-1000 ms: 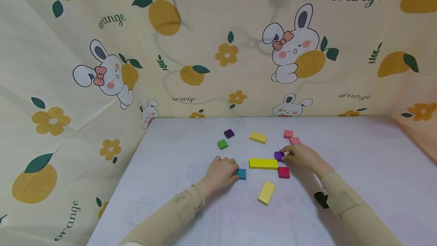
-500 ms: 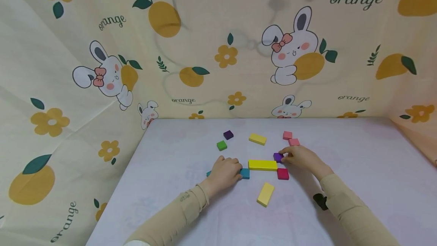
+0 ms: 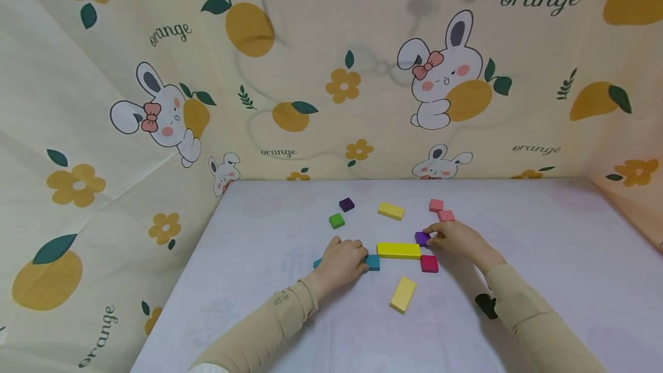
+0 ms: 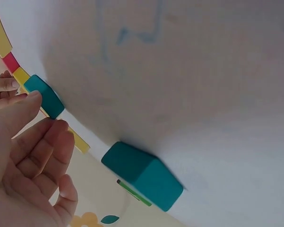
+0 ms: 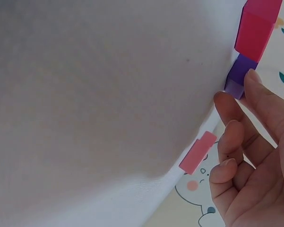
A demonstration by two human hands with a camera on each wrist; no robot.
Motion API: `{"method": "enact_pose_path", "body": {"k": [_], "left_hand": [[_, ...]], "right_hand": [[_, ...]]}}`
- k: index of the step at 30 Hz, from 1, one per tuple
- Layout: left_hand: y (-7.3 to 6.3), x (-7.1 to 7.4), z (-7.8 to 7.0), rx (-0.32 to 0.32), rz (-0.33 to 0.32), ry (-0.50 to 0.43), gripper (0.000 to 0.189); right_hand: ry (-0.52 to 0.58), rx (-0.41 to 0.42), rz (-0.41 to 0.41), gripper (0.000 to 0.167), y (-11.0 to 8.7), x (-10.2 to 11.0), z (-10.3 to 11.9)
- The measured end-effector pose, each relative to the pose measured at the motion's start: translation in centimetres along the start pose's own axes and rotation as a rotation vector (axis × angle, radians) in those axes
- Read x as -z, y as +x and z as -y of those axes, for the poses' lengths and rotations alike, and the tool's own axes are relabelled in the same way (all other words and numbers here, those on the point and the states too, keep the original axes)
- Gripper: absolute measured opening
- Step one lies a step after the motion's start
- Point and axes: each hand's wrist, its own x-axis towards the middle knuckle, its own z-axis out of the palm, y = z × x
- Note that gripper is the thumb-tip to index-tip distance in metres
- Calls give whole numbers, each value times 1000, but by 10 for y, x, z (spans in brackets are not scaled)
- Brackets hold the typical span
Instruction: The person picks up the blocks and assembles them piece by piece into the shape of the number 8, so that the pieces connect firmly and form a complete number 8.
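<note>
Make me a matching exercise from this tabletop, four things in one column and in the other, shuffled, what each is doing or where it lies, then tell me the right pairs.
Column one
1. left hand
2. right hand
3. green block
4. crimson block

Column two
A. lying near the dark purple block
B. pinching the bright purple block
C. lying by the right end of the long yellow block
D. holding a teal block

Pairs: 1-D, 2-B, 3-A, 4-C

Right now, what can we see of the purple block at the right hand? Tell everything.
The purple block is small and smooth-looking, with flat faces. It appears to lie on the pale table, pinched by the right hand. The long yellow block and red block lie close; contact with them is unclear.
</note>
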Motion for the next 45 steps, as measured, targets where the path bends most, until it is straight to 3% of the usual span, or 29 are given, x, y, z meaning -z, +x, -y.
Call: {"method": "enact_pose_path", "body": {"k": [17, 25, 34, 40, 45], "left_hand": [[-7, 1, 7, 1, -1, 22, 26], [-24, 3, 19, 21, -13, 27, 26], [-51, 14, 41, 96, -25, -122, 29], [-63, 13, 52, 114, -13, -139, 31], [-70, 10, 59, 172, -37, -134, 33]], "right_hand": [[-11, 11, -11, 35, -1, 1, 2], [-10, 15, -4, 37, -1, 0, 1], [-18, 19, 2, 37, 1, -1, 3], [-24, 18, 7, 37, 2, 1, 4], [-19, 18, 10, 36, 2, 1, 5]]}}
